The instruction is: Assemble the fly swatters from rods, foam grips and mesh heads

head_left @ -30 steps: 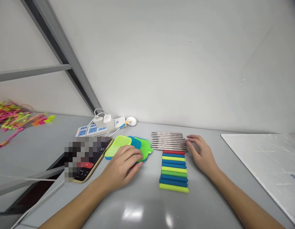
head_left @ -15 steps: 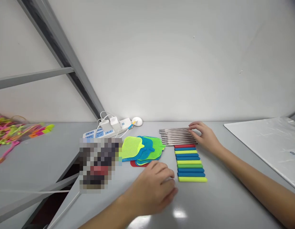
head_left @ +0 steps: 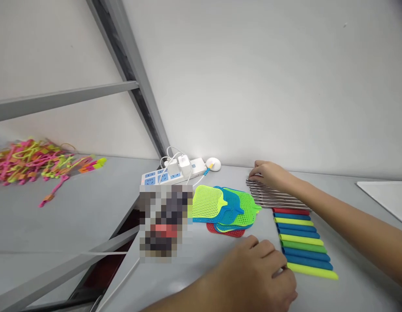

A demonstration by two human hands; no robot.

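Observation:
My right hand reaches over the far edge of a row of metal rods. Its bent fingers and thumb close around the left end of the farthest rod, and the palm hides part of the row. Just in front of the rods lie several coloured tubes in red, blue, yellow and green, side by side. Low over the table, my left hand hovers or rests near the closest yellow tube. Its fingers curve loosely, a little apart, with nothing seen in them. Left of the tubes are overlapping perforated fly swatter heads.
A power strip with white plugs and cables stands against the wall, a round white device beside it. A pixelated object lies at the table's left edge. Colourful strappy pieces pile on another table. A white board sits right.
The view has turned left, so the table's contents appear further right. My right hand has gone from the rods' right end to their left end. My left hand is closer to the nearest tube.

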